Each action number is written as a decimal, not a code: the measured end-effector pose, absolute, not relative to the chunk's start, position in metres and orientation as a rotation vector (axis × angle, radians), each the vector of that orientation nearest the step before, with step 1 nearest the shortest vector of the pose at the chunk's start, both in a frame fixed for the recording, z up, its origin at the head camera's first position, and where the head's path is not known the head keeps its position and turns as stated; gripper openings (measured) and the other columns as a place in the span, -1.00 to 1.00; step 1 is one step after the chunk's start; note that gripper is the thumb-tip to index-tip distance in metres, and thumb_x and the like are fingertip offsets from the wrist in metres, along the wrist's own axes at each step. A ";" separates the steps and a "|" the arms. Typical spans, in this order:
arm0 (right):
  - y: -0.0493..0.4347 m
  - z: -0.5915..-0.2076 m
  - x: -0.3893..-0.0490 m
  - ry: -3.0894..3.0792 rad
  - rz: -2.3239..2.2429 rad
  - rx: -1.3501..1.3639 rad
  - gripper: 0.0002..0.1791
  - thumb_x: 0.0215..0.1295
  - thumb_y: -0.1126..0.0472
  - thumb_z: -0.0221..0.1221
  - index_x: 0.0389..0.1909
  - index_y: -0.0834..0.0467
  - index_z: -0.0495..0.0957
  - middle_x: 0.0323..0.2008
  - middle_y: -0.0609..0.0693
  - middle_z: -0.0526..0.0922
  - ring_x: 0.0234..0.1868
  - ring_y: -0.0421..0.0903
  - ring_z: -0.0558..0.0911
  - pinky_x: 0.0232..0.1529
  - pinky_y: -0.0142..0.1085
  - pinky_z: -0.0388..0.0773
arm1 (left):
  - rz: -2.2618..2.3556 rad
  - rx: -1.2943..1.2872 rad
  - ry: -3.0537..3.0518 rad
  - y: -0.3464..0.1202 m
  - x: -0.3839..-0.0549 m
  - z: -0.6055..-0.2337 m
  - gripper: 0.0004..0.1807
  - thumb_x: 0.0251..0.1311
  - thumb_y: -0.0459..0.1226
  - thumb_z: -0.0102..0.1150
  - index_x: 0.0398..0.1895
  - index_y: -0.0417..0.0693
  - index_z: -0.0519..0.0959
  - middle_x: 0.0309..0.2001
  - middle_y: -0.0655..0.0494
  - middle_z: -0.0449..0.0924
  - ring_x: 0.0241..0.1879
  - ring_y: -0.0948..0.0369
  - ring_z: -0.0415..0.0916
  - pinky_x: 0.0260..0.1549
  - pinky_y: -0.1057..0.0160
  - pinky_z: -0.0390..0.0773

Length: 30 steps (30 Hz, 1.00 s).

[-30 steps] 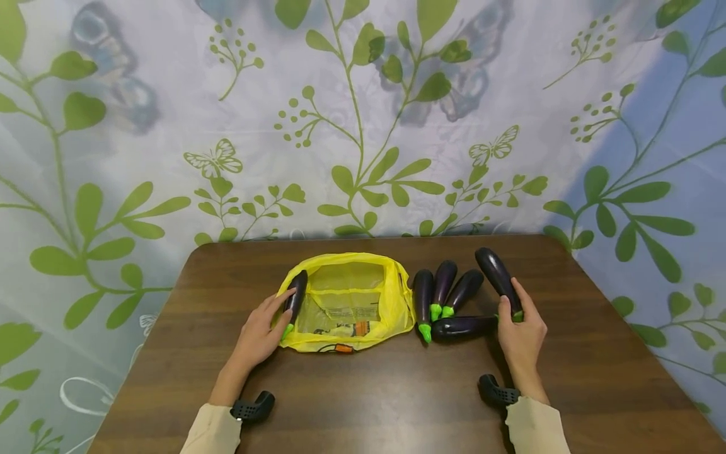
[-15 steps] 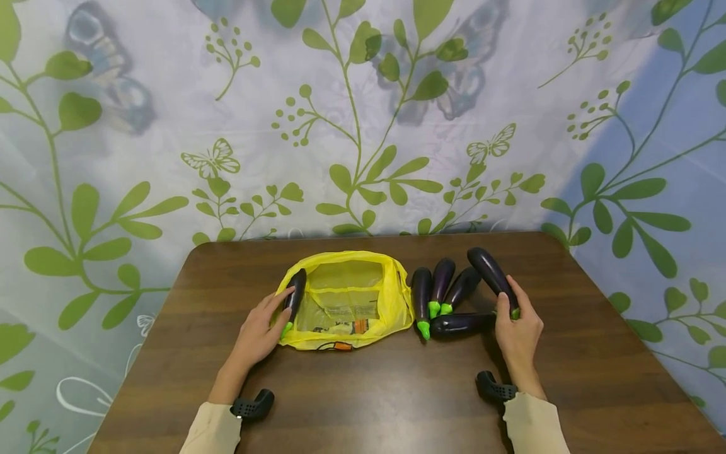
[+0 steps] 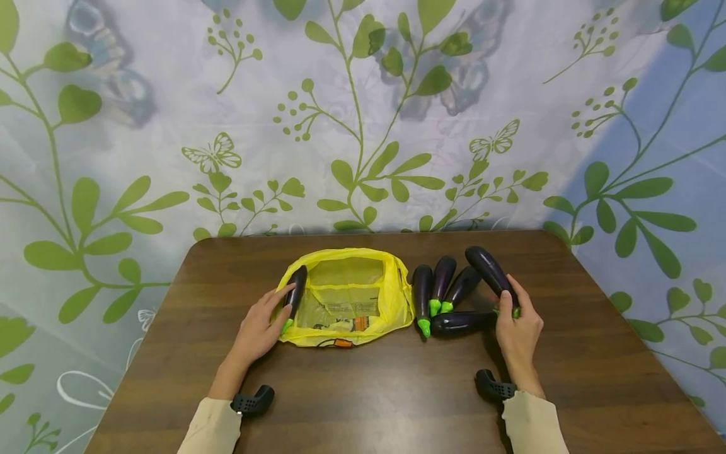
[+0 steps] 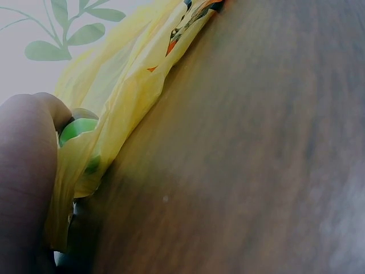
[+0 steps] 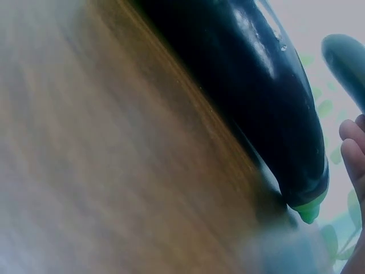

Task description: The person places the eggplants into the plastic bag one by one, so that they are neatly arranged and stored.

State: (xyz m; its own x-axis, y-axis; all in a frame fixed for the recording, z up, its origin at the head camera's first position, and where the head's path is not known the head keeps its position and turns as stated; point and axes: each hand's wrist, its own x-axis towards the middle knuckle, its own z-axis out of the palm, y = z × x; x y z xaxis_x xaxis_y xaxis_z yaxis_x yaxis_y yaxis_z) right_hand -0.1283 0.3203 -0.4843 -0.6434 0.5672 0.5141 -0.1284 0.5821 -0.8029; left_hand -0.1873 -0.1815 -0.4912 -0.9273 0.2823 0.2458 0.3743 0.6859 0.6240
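Observation:
A yellow plastic bag lies with its mouth spread wide on the table. Just inside its left rim is a dark purple eggplant, and my left hand grips it together with the bag's edge. The left wrist view shows my thumb by its green cap. On the right, my right hand holds another eggplant near its stem end, tilted, its far end raised. An eggplant lying crosswise is close to that hand; it fills much of the right wrist view.
Right of the bag, several more eggplants lie side by side, green caps toward me. Brown wood-grain table carries everything. A leaf-patterned cloth hangs behind its far edge. Each wrist wears a black device.
Held in my right hand, the eggplant has swung slightly left, over the end of a lying one. My left hand stays at the bag's left rim.

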 end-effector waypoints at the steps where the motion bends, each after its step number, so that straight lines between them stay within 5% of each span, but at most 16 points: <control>1: 0.320 -0.484 -0.128 -2.015 1.102 -0.349 -0.60 0.54 0.12 0.13 0.33 -0.16 0.60 -0.26 0.30 0.78 -0.40 -0.58 0.58 -0.31 -0.61 0.40 | -1.071 -0.539 -2.764 -0.181 -0.187 -0.492 -0.45 0.58 -0.04 0.00 0.57 0.28 0.31 0.46 -0.16 0.37 0.39 -0.25 0.36 0.27 -0.47 0.30; 9: 0.322 -0.488 -0.126 -2.011 1.079 -0.335 -0.61 0.54 0.16 0.13 0.30 -0.14 0.63 -0.34 0.18 0.80 -0.43 -0.50 0.63 -0.35 -0.63 0.41 | -1.084 -0.539 -2.761 -0.178 -0.188 -0.496 -0.46 0.57 -0.05 0.02 0.56 0.28 0.32 0.45 -0.15 0.38 0.38 -0.23 0.38 0.26 -0.44 0.32; 22: 0.318 -0.485 -0.128 -1.986 1.114 -0.312 -0.62 0.53 0.19 0.14 0.28 -0.07 0.65 -0.34 0.32 0.77 -0.46 -0.42 0.67 -0.36 -0.66 0.44 | -1.074 -0.533 -2.757 -0.181 -0.187 -0.490 -0.45 0.57 -0.06 0.02 0.57 0.29 0.31 0.46 -0.14 0.37 0.36 -0.27 0.38 0.21 -0.50 0.32; 30: 0.319 -0.485 -0.128 -1.956 1.109 -0.280 -0.64 0.51 0.22 0.17 0.25 0.00 0.66 -0.44 -0.32 0.74 -0.47 -0.45 0.66 -0.35 -0.67 0.45 | -1.074 -0.551 -2.749 -0.181 -0.188 -0.490 -0.45 0.57 -0.08 0.03 0.56 0.26 0.32 0.45 -0.15 0.38 0.35 -0.27 0.39 0.21 -0.48 0.34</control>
